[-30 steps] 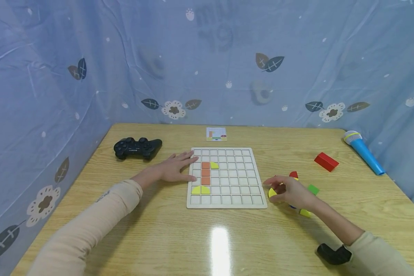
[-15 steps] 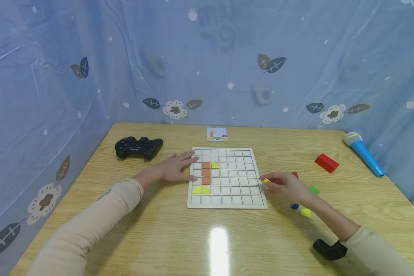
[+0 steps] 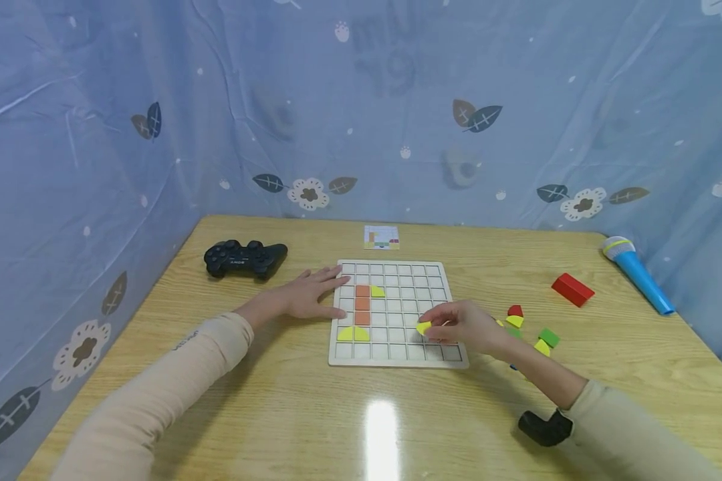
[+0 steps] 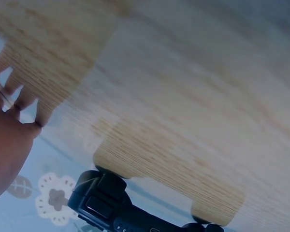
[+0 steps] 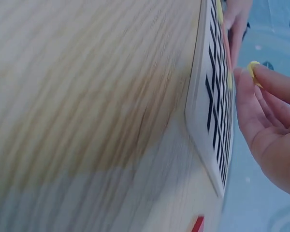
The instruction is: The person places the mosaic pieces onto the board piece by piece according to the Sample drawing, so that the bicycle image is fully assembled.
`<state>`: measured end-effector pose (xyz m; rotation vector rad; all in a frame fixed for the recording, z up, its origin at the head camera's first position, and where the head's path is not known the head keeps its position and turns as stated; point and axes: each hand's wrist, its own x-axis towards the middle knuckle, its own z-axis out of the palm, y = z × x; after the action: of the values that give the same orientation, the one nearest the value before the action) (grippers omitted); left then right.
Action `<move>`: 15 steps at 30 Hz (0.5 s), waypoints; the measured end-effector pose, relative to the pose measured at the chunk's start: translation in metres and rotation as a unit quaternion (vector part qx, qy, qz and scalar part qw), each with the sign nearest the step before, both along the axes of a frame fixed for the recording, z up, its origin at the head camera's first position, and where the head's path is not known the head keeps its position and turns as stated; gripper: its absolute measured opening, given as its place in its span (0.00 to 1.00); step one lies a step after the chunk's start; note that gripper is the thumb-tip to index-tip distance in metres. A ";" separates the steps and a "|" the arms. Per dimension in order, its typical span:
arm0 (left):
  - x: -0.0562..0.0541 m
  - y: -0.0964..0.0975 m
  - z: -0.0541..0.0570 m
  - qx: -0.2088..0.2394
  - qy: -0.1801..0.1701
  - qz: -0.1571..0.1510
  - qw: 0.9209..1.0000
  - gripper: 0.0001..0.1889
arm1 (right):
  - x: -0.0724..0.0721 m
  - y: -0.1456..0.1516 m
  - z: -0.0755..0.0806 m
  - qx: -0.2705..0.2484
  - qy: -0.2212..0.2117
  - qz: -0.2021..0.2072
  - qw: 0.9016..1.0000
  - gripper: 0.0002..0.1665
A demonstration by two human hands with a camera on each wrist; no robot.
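Observation:
A white grid board point(image 3: 397, 357) lies mid-table. On its left part sit several orange squares point(image 3: 362, 304), a yellow quarter-round piece point(image 3: 377, 292) beside the top one, and two yellow quarter-rounds point(image 3: 353, 334) side by side lower down. My left hand point(image 3: 303, 296) rests at the board's left edge, fingers spread, fingertips on the rim. Over the board's lower right cells, my right hand point(image 3: 466, 326) pinches another yellow quarter-round piece point(image 3: 424, 327) between thumb and fingers. In the right wrist view that yellow piece point(image 5: 253, 71) shows at the fingertips, above the board's surface.
Right of the board lie loose pieces: red point(image 3: 515, 310), yellow point(image 3: 542, 347), green point(image 3: 549, 337), and others partly behind the right arm. A red block point(image 3: 573, 289) and a blue microphone point(image 3: 640, 277) are farther right. A black game controller point(image 3: 245, 259) lies left; a printed card point(image 3: 382, 238) lies behind the board.
My right hand has moved left from the loose pieces to over the board, carrying the yellow quarter-round. My left hand stays at the board's left edge.

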<state>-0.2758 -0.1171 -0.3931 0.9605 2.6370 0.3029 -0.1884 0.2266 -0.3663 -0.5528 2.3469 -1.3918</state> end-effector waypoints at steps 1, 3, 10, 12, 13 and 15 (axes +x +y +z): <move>0.000 0.000 0.000 0.000 -0.001 0.001 1.000 0.46 | 0.000 -0.004 0.000 -0.006 -0.009 -0.001 1.000 0.17; 0.000 0.001 0.001 -0.001 0.001 -0.001 1.000 0.46 | -0.001 -0.011 -0.002 -0.021 -0.033 -0.005 0.999 0.17; 0.001 0.002 0.001 -0.008 0.009 -0.007 1.000 0.46 | -0.003 -0.041 -0.006 -0.039 -0.075 -0.005 0.996 0.14; 0.001 0.002 0.002 -0.010 0.009 -0.005 1.000 0.46 | -0.002 -0.049 -0.006 -0.036 -0.079 -0.003 0.996 0.13; 0.001 0.002 0.002 -0.010 0.008 -0.004 1.000 0.46 | -0.002 -0.053 -0.007 -0.032 -0.079 -0.002 0.996 0.12; 0.001 0.002 0.002 -0.010 0.006 -0.002 1.000 0.46 | -0.001 -0.061 -0.008 -0.022 -0.072 0.001 0.997 0.11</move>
<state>-0.2747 -0.1148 -0.3908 0.9645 2.6435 0.2703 -0.1895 0.1655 -0.3740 -0.4518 2.2061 -1.4348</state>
